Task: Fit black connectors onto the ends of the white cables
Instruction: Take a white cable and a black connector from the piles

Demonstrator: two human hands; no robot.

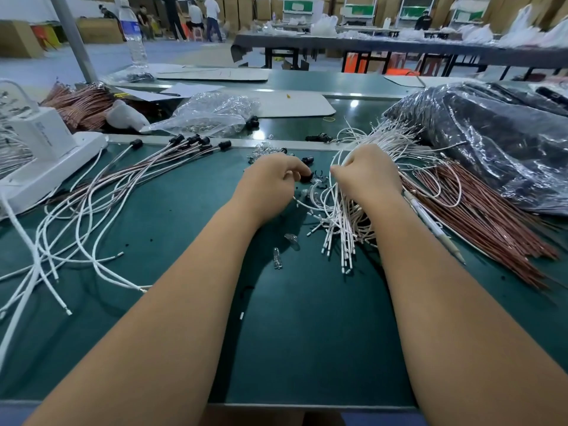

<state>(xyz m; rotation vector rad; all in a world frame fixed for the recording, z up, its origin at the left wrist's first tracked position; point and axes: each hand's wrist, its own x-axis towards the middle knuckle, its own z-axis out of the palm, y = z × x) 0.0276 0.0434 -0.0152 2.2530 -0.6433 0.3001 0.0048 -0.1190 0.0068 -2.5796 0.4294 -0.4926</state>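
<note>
My left hand [272, 176] is curled over the green mat, its fingers pinching a black connector [305, 178]. My right hand [365, 172] rests on a loose bundle of white cables [338, 229] and pinches a white cable near its top. Several cables with black connectors fitted [196, 141] fan out at the left. A few loose black connectors [318, 137] lie beyond the hands, and small clear bulbs [276, 261] lie between my forearms.
A white power strip [52, 167] with a charger sits at the left. Copper-coloured wires [479, 216] and a dark plastic bag [498, 139] fill the right. A clear bag [212, 113] and a water bottle [133, 35] stand farther back. A pen [433, 224] lies by my right forearm.
</note>
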